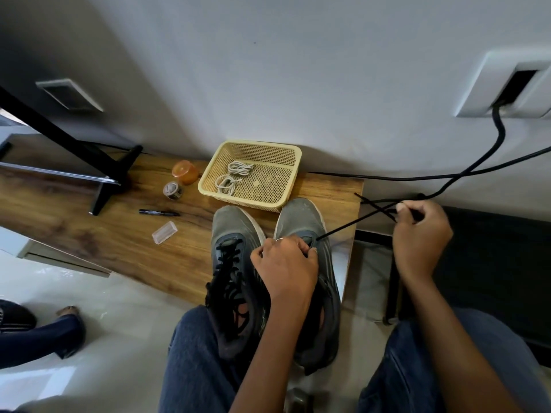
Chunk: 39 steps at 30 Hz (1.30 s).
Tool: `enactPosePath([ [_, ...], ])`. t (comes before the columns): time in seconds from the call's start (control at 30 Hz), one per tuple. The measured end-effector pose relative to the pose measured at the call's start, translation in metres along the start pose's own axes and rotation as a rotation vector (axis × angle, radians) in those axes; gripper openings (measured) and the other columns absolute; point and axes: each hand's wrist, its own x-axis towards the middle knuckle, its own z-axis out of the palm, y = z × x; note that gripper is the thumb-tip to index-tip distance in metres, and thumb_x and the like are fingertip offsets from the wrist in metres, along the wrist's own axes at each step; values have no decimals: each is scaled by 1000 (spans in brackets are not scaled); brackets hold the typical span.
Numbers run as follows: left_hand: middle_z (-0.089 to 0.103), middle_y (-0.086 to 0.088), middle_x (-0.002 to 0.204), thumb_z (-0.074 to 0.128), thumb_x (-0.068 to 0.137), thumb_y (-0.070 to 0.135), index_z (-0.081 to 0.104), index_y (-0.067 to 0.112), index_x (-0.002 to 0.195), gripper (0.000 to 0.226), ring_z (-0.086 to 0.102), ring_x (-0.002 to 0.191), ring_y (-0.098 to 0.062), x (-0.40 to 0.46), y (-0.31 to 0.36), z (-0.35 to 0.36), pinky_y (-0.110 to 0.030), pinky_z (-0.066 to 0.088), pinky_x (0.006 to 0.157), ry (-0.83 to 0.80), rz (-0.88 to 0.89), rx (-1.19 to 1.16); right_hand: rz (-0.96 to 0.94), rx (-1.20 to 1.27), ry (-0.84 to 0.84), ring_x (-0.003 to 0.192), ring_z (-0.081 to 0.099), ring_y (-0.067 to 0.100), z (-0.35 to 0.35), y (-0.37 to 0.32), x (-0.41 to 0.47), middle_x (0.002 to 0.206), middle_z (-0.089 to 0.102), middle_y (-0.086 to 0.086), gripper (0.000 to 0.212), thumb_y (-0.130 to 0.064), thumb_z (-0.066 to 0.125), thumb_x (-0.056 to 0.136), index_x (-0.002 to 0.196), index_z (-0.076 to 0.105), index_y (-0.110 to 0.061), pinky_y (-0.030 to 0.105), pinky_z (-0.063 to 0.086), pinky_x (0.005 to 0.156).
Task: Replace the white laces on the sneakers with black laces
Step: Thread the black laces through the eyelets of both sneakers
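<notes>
A long wood-grain counter (125, 234) carries everything, and the woven cream plastic basket (293, 153) at its far edge serves as the landmark. Nearer the person than the basket stand two grey fabric sneakers, toes pointing at it. The left grey sneaker (232, 231) is already threaded with a black lace (228, 257) up its eyelets. The right grey sneaker (301, 217) has its toe touching the basket's near wall. The left hand (283, 265) rests over this shoe's eyelets, fingers curled and pinching at the tongue area. The right hand (420, 236), well to the right of the basket and off the counter's end, is clenched round a thin black shoelace (351, 223) that runs taut from the shoe's front eyelets up to its fingers. Two coiled white laces (231, 178) lie inside the basket. Left of the basket sit an orange translucent jar (185, 171), a small round tape roll (173, 190), a black marker pen (159, 213) and a clear plastic case (164, 232).
</notes>
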Motion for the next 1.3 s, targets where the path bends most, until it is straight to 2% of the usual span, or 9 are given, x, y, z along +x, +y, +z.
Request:
enactPosePath([
  [0.13, 66, 8, 95, 53, 93, 44, 68, 30, 92, 21, 51, 106, -12, 0, -4, -2, -34, 22, 102, 28, 55, 27, 0, -218, -220, 101, 54, 26, 2, 5, -2, 101, 61, 9, 10, -14, 59, 91, 97, 66, -10, 31, 40, 76],
  [0.23, 66, 6, 97, 45, 98, 39, 62, 28, 103, 20, 55, 101, -15, 0, -13, -5, -31, 22, 91, 47, 157, -39, -74, -522, -449, 121, 34, 30, 8, 0, -16, 131, 48, 9, 34, -31, 53, 94, 125, 58, -18, 41, 32, 93],
  [0.33, 67, 7, 103, 44, 99, 34, 53, 28, 112, 17, 58, 102, -15, 7, -20, -12, -30, 24, 85, -17, 202, -101, -264, -319, -603, 127, 24, 18, 16, -20, -36, 138, 40, -2, 41, -43, 47, 94, 133, 50, -29, 38, 22, 97],
  [0.47, 67, 2, 97, 47, 98, 31, 55, 28, 111, 16, 62, 94, -20, 16, -22, -25, -40, 44, 89, -151, 128, -294, -404, -220, -930, 122, 23, 8, 26, -23, -54, 139, 36, -13, 52, -65, 34, 85, 130, 49, -44, 35, 20, 93],
  [0.57, 63, 6, 80, 53, 96, 31, 60, 30, 101, 9, 60, 76, -13, 20, -27, -38, -35, 47, 75, -127, 73, -436, -365, -246, -933, 122, 26, 11, 28, -17, -56, 136, 36, -15, 36, -49, 53, 90, 125, 54, -41, 33, 20, 90],
  [0.77, 56, 10, 63, 51, 98, 23, 69, 23, 98, 18, 42, 49, 0, 29, -33, -78, -14, 36, 49, 10, 27, -732, -353, -238, -835, 114, 27, 8, 30, -21, -60, 125, 42, -16, 29, -36, 59, 89, 118, 60, -38, 26, 12, 81],
  [0.87, 51, 5, 66, 48, 100, 22, 68, 22, 105, 21, 46, 57, -1, 25, -27, -90, -10, 39, 53, -26, 32, -871, -353, -181, -795, 111, 29, 7, 26, -31, -63, 119, 45, -20, 26, -35, 61, 89, 114, 61, -38, 28, 14, 79],
  [1.03, 54, 10, 69, 48, 100, 21, 68, 22, 108, 22, 48, 62, -1, 15, -12, -110, -14, 43, 59, -68, 135, -916, -311, 102, -824, 111, 29, 2, 9, -74, -62, 110, 49, -29, 24, -35, 62, 88, 106, 52, -49, 44, 31, 100],
  [1.3, 53, 7, 67, 46, 100, 11, 66, 14, 108, 22, 48, 57, 3, -4, 0, -168, -14, 41, 59, 15, 226, -1053, -438, 275, -801, 102, 51, 12, -14, -175, -53, 85, 60, -26, 6, -36, 64, 86, 84, 59, -39, 53, 39, 93],
])
